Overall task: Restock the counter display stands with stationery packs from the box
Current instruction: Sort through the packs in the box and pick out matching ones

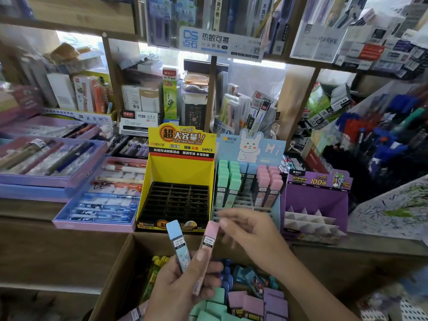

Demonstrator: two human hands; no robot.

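The left hand point(180, 288) sits lowest and closest, its grip closed around the lower ends of two slim packs. A blue pack point(177, 244) and a pink pack point(208, 246) are fanned apart in a V, probably so each can be taken singly. Thumb and fingers wrap the bottoms and leave the capped tops free.

The right hand point(250, 230) reaches in from the right with its fingers lightly bent, and one fingertip meets the pink cap. Blur hides whether that grip has closed on the pack or only touches it.

Under both hands stands the open cardboard box point(111, 286), still holding plenty of green, purple, pink and blue packs, so the restocking looks far from finished.

On the table just behind the box, the rabbit stand point(251, 147) holds green, blue and pink packs upright in colour columns, and its front slots are bare. That is likely where the pink one belongs, in line with its own colour. The yellow stand point(178, 172) to its left shows only vacant black slots. The purple stand point(317, 200) on the right has only white dividers.
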